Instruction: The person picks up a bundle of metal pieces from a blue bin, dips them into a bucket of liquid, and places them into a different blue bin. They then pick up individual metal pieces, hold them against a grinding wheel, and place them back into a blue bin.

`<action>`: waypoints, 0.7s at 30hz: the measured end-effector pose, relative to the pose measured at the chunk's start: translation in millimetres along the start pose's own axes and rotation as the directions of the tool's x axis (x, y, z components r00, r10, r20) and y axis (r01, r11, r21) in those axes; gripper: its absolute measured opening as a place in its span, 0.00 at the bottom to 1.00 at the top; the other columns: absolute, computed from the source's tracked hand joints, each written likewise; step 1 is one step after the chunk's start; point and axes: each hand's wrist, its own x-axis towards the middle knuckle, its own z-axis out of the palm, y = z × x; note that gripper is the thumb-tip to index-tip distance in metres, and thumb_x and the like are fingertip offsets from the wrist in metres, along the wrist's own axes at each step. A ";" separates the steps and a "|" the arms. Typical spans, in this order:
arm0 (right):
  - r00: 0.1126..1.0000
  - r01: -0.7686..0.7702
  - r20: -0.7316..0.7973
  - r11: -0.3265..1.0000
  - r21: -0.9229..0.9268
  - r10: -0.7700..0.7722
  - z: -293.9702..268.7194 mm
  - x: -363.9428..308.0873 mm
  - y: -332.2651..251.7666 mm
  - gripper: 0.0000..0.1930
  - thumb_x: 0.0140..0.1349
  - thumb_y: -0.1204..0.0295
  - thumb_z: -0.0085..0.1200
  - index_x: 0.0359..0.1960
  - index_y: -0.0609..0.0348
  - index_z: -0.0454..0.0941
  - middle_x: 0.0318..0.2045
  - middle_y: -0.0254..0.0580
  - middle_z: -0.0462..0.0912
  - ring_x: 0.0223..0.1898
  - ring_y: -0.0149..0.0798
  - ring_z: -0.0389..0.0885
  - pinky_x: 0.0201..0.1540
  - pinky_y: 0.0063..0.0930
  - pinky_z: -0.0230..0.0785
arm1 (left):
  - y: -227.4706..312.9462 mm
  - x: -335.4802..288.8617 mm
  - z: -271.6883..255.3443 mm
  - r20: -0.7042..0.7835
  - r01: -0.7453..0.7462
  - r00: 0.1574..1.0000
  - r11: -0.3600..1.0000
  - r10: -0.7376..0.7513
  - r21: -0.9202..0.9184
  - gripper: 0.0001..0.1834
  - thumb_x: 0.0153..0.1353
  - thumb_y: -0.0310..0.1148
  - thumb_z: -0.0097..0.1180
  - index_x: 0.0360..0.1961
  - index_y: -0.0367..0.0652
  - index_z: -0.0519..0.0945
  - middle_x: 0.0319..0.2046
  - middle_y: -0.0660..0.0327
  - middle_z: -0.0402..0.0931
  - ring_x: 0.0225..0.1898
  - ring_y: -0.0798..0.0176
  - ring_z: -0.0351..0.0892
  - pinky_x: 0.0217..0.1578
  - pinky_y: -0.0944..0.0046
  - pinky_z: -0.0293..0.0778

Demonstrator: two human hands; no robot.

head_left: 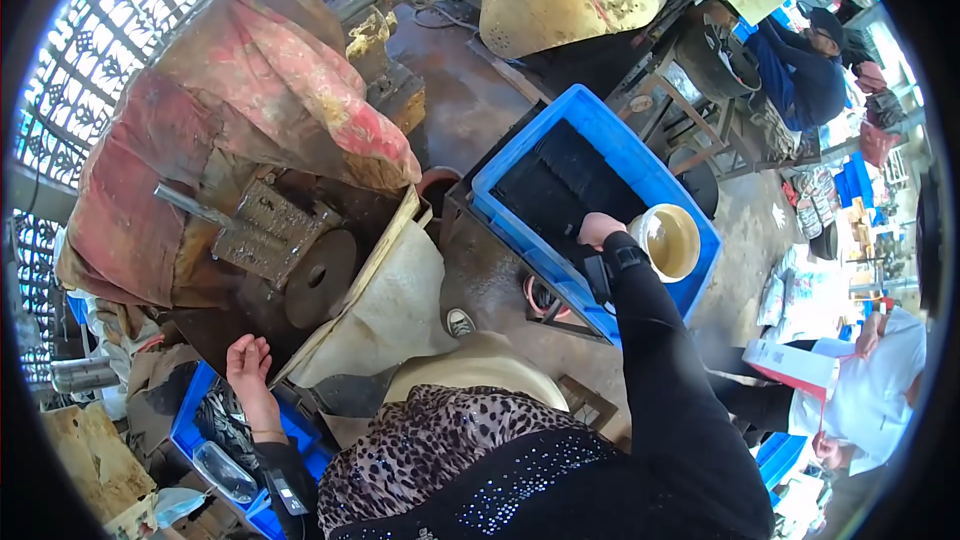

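My right hand (600,229) is over a blue plastic crate (520,148), with its fingers curled down at dark, flat pieces (565,180) stacked in rows. Whether it grips one of them is hidden. Beside that wrist, a cream bucket (668,242) with pale liquid stands inside the crate. My left hand (250,372) hangs empty at the near edge of a muddy machine basin, its fingers loosely bent and the thumb apart. Within the basin are a round disc (320,280) with a central hole and a wet metal block (272,230) with a rod handle.
Stained red cloth (270,70) drapes over the machine, and a pale sheet (390,300) covers its near side. A blue crate (205,405) of metal parts sits below my left arm. One person (805,70) sits far right; another (870,380) stands nearer, holding papers.
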 end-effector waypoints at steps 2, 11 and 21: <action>0.997 0.026 0.053 0.928 0.373 -0.049 -8.5 -17.6 1.7 0.14 0.59 0.64 0.57 0.26 0.64 0.78 0.22 0.40 0.79 0.22 0.35 0.77 0.24 0.26 0.68 | 0.8 -2.1 1.0 -0.021 -0.010 1.000 1.000 0.010 0.000 0.11 0.67 0.36 0.53 0.47 0.45 0.77 0.41 0.63 0.80 0.43 0.69 0.78 0.45 0.69 0.72; 0.747 0.344 -0.301 -0.042 0.938 -0.593 -26.5 -119.7 -95.3 0.10 0.65 0.65 0.54 0.37 0.58 0.71 0.21 0.28 0.68 0.19 0.23 0.65 0.20 0.18 0.56 | 99.7 -35.5 123.9 0.407 -0.114 0.906 0.993 0.116 -0.030 0.17 0.67 0.34 0.52 0.52 0.35 0.76 0.43 0.57 0.80 0.45 0.65 0.79 0.49 0.66 0.74; 0.418 0.660 -0.139 0.195 0.725 -0.898 2.7 -236.2 -267.8 0.08 0.66 0.68 0.52 0.40 0.57 0.69 0.20 0.27 0.70 0.18 0.20 0.65 0.19 0.17 0.56 | 82.5 -62.7 126.6 0.465 -0.006 0.857 0.907 0.221 -0.421 0.18 0.67 0.32 0.52 0.56 0.38 0.74 0.46 0.66 0.77 0.48 0.72 0.74 0.52 0.67 0.71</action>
